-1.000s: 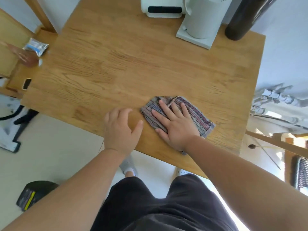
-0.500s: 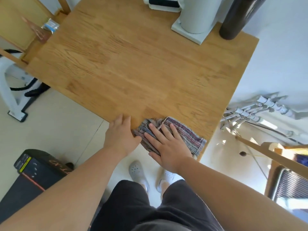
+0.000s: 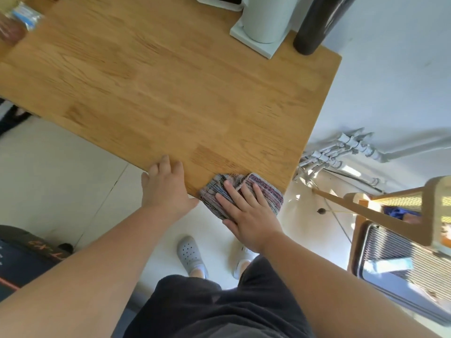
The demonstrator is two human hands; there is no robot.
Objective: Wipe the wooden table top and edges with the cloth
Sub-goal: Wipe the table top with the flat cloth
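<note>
Two bare hands meet at the near edge of a wooden table (image 3: 170, 93), close to its near right corner. The right hand (image 3: 246, 218) lies flat on a striped cloth (image 3: 272, 195), its fingers (image 3: 230, 189) straight and spread apart, pressing the fabric down rather than clutching it. The cloth is bunched on the table's rim, part of it on the top and part hanging over the edge beneath the palm. The left hand (image 3: 166, 189) sits just beside it to the left and holds nothing. Its fingers are straight and close together with the tips resting on the table top, while the palm hangs off the edge and the thumb points toward the cloth. Whether that thumb touches the fabric cannot be told.

The light-brown top shows plank joints and grain. At its far right corner a white appliance (image 3: 263, 20) stands on a white square base, with a dark cylindrical bottle (image 3: 314, 23) just beside it. A blurred blue-and-clear packet (image 3: 24, 15) lies at the far left.

Below the table edge are a pale tiled floor (image 3: 61, 172), the person's grey clogs (image 3: 190, 254) and dark shorts (image 3: 219, 306). A white wall (image 3: 390, 81) on the right carries a cluster of white pipes (image 3: 341, 152). Near it stands a light wooden frame (image 3: 390, 203). A black object (image 3: 24, 252) with orange markings sits at lower left.
</note>
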